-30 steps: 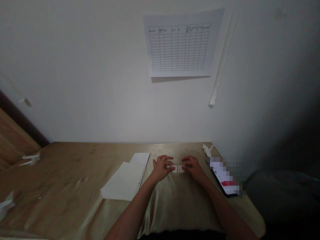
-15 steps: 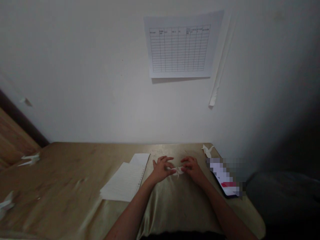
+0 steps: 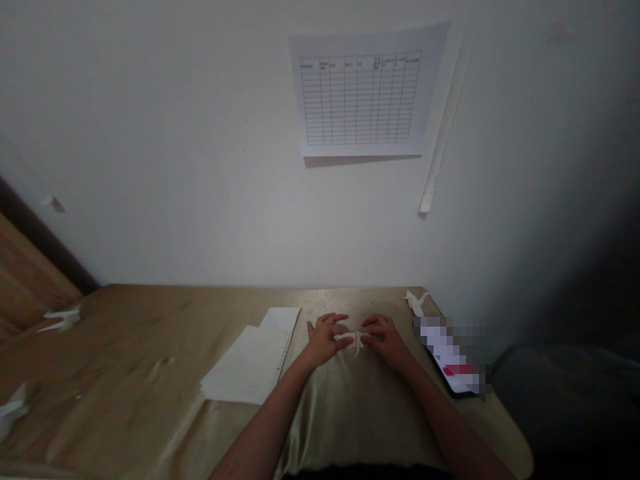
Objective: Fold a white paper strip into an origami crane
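Observation:
A small folded white paper crane [image 3: 357, 341] is between my two hands, just above the cloth-covered table. My left hand [image 3: 326, 340] pinches one side of it between thumb and forefinger, the other fingers lifted and spread. My right hand [image 3: 383, 339] pinches the opposite side in the same way. The crane's middle shows thin creased points; its two side parts are partly hidden by my fingertips.
A ruled paper pad [image 3: 247, 363] lies left of my hands. To the right is a phone [image 3: 445, 363] with a blurred screen, and behind it a paper crane [image 3: 415, 303]. More folded papers [image 3: 63, 318] lie at the far left. A printed table sheet [image 3: 363, 97] hangs on the wall.
The paper crane's side parts look slightly more spread between my fingers. Both hands stay in nearly the same place.

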`<control>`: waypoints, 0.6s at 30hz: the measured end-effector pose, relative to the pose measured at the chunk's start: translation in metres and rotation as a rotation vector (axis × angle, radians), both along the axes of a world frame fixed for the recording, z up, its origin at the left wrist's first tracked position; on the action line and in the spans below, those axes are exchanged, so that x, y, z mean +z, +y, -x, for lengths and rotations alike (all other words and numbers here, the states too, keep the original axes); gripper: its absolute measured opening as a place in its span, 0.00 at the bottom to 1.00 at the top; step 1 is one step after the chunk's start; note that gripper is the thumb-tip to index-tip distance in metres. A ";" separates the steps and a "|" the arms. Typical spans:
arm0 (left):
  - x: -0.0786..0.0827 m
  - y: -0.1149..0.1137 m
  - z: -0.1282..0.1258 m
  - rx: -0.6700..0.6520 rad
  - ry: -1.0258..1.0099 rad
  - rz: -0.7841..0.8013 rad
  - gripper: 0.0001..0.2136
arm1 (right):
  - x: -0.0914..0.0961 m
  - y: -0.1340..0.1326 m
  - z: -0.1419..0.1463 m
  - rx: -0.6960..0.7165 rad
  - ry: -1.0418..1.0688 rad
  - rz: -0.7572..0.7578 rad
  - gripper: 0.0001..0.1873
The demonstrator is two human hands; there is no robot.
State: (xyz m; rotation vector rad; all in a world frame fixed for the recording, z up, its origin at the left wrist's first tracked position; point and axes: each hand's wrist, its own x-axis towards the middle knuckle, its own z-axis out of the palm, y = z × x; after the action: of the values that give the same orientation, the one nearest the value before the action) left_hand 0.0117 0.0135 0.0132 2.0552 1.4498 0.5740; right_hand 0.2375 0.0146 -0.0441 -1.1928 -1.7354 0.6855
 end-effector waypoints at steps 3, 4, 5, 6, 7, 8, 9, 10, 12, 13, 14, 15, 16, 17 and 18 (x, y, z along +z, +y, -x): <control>0.001 0.000 0.001 0.006 -0.010 0.000 0.05 | -0.001 0.000 -0.001 -0.004 -0.014 0.006 0.09; 0.001 0.000 0.001 0.006 -0.009 0.002 0.04 | -0.002 0.000 -0.001 -0.001 -0.019 0.012 0.09; 0.001 0.000 0.001 0.004 -0.005 0.003 0.04 | -0.001 0.000 -0.001 0.004 -0.024 0.020 0.09; 0.001 0.000 0.001 -0.002 -0.003 0.003 0.03 | -0.001 0.000 -0.001 0.010 -0.028 0.027 0.09; 0.002 0.000 0.001 -0.009 -0.003 0.002 0.03 | -0.001 0.000 -0.001 0.018 -0.032 0.033 0.09; 0.002 0.000 0.000 -0.011 -0.005 0.001 0.03 | -0.001 0.001 -0.002 0.025 -0.036 0.039 0.09; 0.002 0.000 0.000 -0.007 -0.009 0.000 0.02 | 0.000 0.001 -0.002 0.029 -0.042 0.045 0.09; 0.003 0.000 0.000 0.002 -0.014 0.001 0.03 | 0.000 0.002 -0.002 0.032 -0.047 0.049 0.08; 0.004 -0.001 0.001 0.017 -0.031 0.007 0.04 | 0.000 0.002 -0.002 0.035 -0.053 0.058 0.07; 0.004 -0.001 0.001 0.021 -0.042 0.012 0.04 | 0.000 0.002 -0.002 0.034 -0.052 0.061 0.07; 0.004 -0.002 0.001 0.023 -0.054 0.016 0.04 | 0.000 0.002 -0.002 0.031 -0.049 0.065 0.07; 0.004 -0.002 0.001 0.026 -0.067 0.018 0.04 | 0.000 0.002 -0.001 0.026 -0.045 0.069 0.08; 0.004 -0.001 0.001 0.034 -0.081 0.018 0.04 | 0.001 0.002 -0.001 0.019 -0.043 0.075 0.08; 0.003 -0.001 0.001 0.046 -0.093 0.020 0.04 | 0.002 0.002 -0.001 0.009 -0.041 0.082 0.09; 0.003 0.000 0.000 0.059 -0.104 0.022 0.04 | 0.003 0.001 0.000 -0.003 -0.040 0.089 0.10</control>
State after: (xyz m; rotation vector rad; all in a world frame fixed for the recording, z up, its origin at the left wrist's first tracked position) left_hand 0.0113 0.0131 0.0161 1.9417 1.4539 0.6753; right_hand 0.2377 0.0160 -0.0412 -1.2779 -1.7507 0.7486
